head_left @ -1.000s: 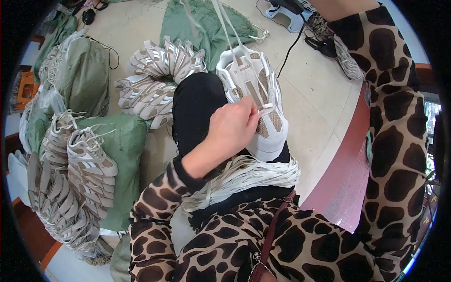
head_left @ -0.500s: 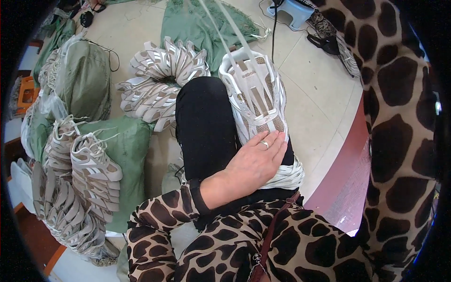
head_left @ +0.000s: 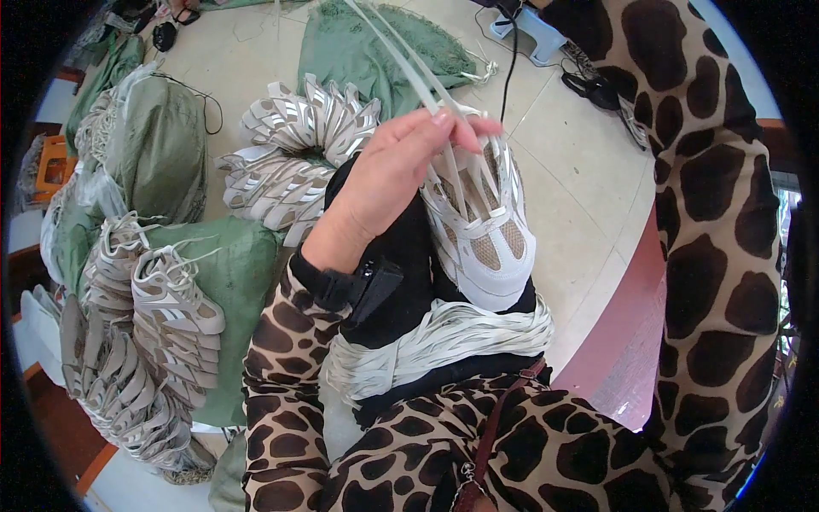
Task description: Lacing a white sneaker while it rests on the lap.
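1. Far left: rows of finished white shoe uppers (head_left: 145, 341) lie stacked on green sacks (head_left: 235, 282) on the floor; a second fan of uppers (head_left: 290, 145) sits just beyond the knee. That side is crowded, with little room to swing out.
2. Centre: the left hand (head_left: 392, 179) is raised over the lap, fingers closed in a pinch on thin white laces (head_left: 409, 64) that run up and away toward the top edge.
3. Below it, the white shoe upper (head_left: 482, 230) with tan mesh panels rests on the black-clad thigh, toe toward the person.
4. A bundle of loose white laces (head_left: 444, 341) is draped across the lap, just beside the upper.
5. Judgement: upper looks light and floppy; take it by the stiffer eyelet edges. Laces are limp and may slip, so pinch near the ends.
6. Right: the right arm's patterned sleeve (head_left: 717, 213) rises along the edge; right hand out of view. Bare tiled floor (head_left: 589, 171) there gives open room.
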`<action>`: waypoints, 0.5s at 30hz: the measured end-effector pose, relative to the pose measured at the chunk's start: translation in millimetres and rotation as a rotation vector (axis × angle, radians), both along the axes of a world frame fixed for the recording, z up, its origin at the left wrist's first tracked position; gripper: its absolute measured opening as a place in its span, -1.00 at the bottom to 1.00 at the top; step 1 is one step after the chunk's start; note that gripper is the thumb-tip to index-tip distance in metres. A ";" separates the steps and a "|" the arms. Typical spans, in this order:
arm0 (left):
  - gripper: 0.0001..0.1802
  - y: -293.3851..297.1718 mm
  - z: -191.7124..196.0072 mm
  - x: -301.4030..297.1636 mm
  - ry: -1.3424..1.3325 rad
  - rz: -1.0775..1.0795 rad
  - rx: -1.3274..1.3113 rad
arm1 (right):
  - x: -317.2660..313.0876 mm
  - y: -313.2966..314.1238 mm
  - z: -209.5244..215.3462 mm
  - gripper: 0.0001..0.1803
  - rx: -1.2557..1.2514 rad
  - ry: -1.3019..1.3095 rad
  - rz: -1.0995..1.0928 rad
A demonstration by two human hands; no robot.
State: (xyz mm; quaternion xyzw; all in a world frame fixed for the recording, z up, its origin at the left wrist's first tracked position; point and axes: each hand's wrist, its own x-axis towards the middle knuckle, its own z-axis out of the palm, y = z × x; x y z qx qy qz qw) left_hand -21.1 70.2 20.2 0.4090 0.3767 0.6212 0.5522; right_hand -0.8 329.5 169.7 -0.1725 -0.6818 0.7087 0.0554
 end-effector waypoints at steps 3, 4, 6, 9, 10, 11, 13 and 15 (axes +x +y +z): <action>-0.59 4.0 3.3 -12.3 -0.181 -0.087 0.049 | 85.2 11.6 -1.6 -0.72 0.132 -0.103 0.152; -0.57 2.5 3.4 -18.2 -0.248 -0.046 0.105 | 101.5 6.1 -3.0 -0.70 0.174 -0.137 0.206; -0.57 9.9 6.0 -19.5 -0.259 0.060 0.083 | 134.2 -8.4 -10.4 -0.66 0.253 -0.233 0.288; -0.57 10.9 30.9 -30.4 -0.179 0.227 0.097 | 109.1 -85.6 -16.4 -0.59 0.379 -0.320 0.466; -0.56 10.7 38.7 -31.7 -0.106 0.244 0.137 | 117.9 -103.5 -37.1 -0.59 0.334 -0.249 0.447; -0.55 18.6 46.2 -24.1 -0.057 0.232 0.192 | 134.7 -118.4 -58.6 -0.59 0.299 -0.207 0.400; -0.62 26.4 58.2 -13.2 -0.096 0.223 0.217 | 137.4 -140.7 -87.2 -0.54 0.573 -0.174 0.415; -0.69 35.7 59.3 -15.9 -0.081 0.328 0.141 | 141.4 -148.9 -86.8 -0.58 0.349 -0.040 0.292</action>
